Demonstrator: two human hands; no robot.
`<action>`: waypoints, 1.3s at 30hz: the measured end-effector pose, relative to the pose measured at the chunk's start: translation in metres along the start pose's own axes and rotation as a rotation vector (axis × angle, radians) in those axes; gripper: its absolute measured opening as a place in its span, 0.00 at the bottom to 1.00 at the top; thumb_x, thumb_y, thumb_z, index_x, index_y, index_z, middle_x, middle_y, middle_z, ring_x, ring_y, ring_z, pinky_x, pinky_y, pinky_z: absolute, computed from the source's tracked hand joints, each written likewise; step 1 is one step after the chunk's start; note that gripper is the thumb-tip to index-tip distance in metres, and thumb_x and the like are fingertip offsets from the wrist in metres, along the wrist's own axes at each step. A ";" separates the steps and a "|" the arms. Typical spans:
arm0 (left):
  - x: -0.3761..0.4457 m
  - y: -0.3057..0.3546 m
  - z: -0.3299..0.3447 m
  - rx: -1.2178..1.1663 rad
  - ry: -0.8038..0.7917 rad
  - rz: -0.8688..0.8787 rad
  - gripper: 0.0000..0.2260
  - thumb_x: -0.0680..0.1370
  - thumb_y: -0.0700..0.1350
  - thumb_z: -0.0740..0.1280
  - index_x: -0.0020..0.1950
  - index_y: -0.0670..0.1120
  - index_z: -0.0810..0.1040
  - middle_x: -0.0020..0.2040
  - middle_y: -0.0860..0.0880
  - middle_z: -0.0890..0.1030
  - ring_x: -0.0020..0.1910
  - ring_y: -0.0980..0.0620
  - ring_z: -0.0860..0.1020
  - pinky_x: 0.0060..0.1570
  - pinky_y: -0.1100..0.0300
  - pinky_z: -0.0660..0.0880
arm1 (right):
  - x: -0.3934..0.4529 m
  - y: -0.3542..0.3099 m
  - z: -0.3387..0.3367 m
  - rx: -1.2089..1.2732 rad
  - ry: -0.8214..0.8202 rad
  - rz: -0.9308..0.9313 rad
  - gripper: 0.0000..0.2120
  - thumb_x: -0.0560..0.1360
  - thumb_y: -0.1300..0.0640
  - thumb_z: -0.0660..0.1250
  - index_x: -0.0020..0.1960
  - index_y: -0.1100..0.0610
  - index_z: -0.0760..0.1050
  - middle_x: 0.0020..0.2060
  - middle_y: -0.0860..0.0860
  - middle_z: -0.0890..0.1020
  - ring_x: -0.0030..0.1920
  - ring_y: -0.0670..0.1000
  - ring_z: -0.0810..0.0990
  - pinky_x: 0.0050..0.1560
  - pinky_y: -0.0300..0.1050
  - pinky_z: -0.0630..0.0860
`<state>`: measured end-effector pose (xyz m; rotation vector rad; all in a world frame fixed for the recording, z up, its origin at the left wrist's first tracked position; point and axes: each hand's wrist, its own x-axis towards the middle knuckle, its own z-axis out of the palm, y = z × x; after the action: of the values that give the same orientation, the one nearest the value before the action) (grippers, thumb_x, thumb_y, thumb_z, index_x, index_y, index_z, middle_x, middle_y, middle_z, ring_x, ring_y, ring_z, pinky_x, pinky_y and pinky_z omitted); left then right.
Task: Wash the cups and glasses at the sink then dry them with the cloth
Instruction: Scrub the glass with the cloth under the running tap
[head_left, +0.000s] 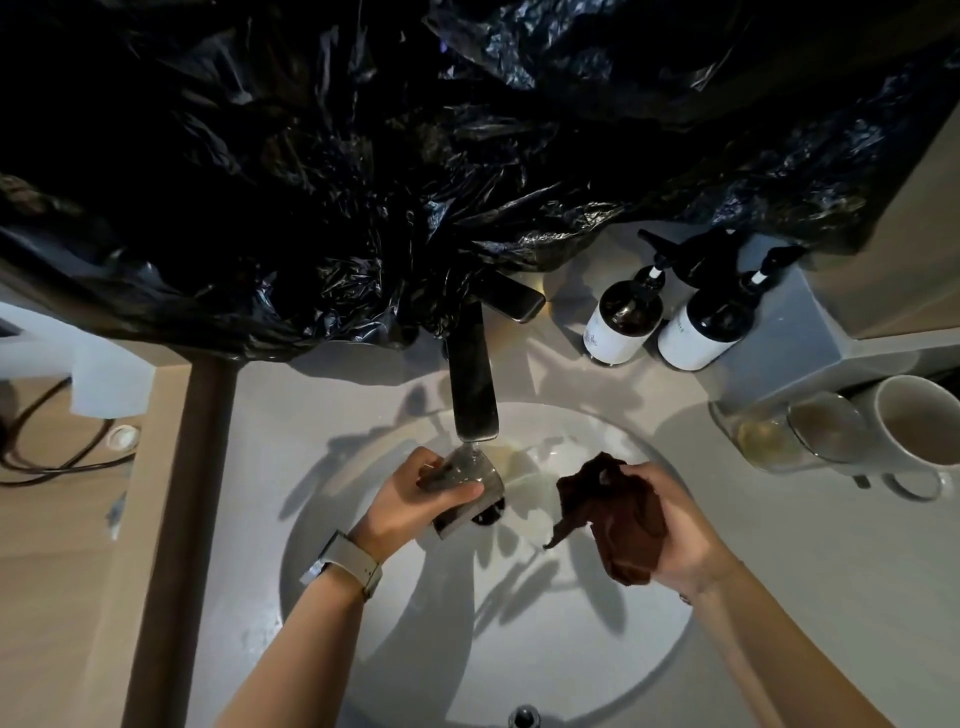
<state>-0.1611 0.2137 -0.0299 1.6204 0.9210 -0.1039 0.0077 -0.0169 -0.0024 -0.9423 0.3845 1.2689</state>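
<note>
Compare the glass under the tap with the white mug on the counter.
The glass is clear and held tilted by the left hand over the sink; the white mug is opaque and rests on the counter. The mug shows a handle; the glass shows none.

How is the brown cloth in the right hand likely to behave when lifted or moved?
Probably floppy: the brown cloth bunches in the right hand and a corner hangs loose. Likely light, since one hand carries it. It looks unlikely to roll or break.
</note>
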 end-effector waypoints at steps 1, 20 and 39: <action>0.002 -0.002 -0.001 0.028 0.010 0.009 0.17 0.68 0.50 0.80 0.44 0.46 0.74 0.36 0.55 0.78 0.34 0.64 0.76 0.36 0.71 0.71 | -0.003 0.001 0.000 0.002 -0.037 0.019 0.10 0.76 0.53 0.61 0.49 0.61 0.71 0.52 0.68 0.80 0.46 0.60 0.81 0.37 0.49 0.75; -0.017 0.036 0.016 -0.658 -0.019 -0.317 0.17 0.81 0.58 0.60 0.59 0.49 0.78 0.54 0.44 0.83 0.50 0.45 0.81 0.40 0.54 0.77 | 0.004 0.006 0.066 -0.302 -0.304 -0.109 0.20 0.73 0.61 0.64 0.63 0.69 0.72 0.57 0.63 0.78 0.59 0.58 0.76 0.62 0.49 0.72; -0.017 0.041 0.010 -0.622 0.013 -0.403 0.17 0.79 0.59 0.63 0.56 0.48 0.81 0.45 0.47 0.84 0.36 0.49 0.80 0.31 0.61 0.74 | 0.011 -0.002 0.075 -0.958 -0.264 -0.202 0.21 0.69 0.60 0.77 0.61 0.53 0.78 0.52 0.46 0.85 0.55 0.46 0.82 0.54 0.36 0.75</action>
<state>-0.1440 0.1976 0.0087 0.8541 1.1436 -0.0736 -0.0056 0.0482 0.0347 -1.5294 -0.5776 1.3666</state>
